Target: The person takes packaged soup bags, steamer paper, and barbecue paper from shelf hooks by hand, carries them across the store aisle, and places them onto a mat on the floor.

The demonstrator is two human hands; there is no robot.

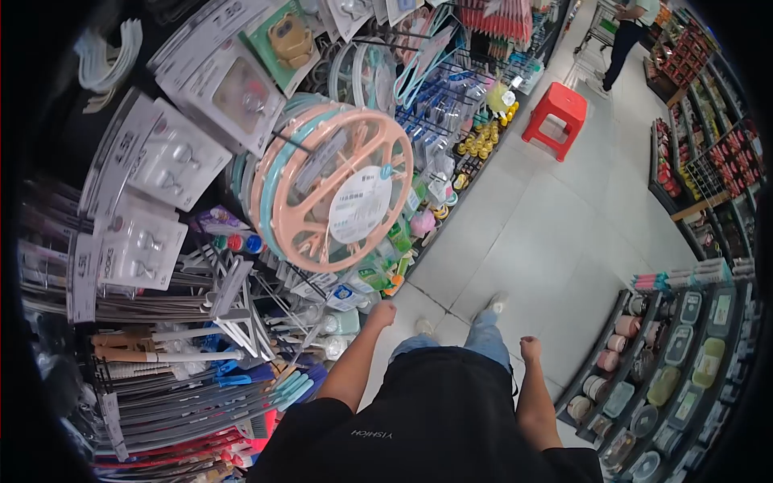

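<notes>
Both of my arms hang at my sides, bent a little forward. My left hand (383, 313) is loosely closed, with nothing seen in it, near the lower packets of the left shelf. My right hand (530, 349) is curled as well, over the floor, and touches nothing. Closest on the left display hangs a round pink plastic drying hanger (274, 201) with a white label, in front of teal ones. Carded hooks (179, 153) hang to its left. Below them, long grey-handled tools (193, 402) are stacked on the rack.
A red plastic stool (557, 117) stands in the aisle (515, 233). Farther off, a person (626, 40) is beside a shopping cart (594, 32). Food containers (680, 344) line the right shelf, with packaged goods (725, 157) on shelving beyond.
</notes>
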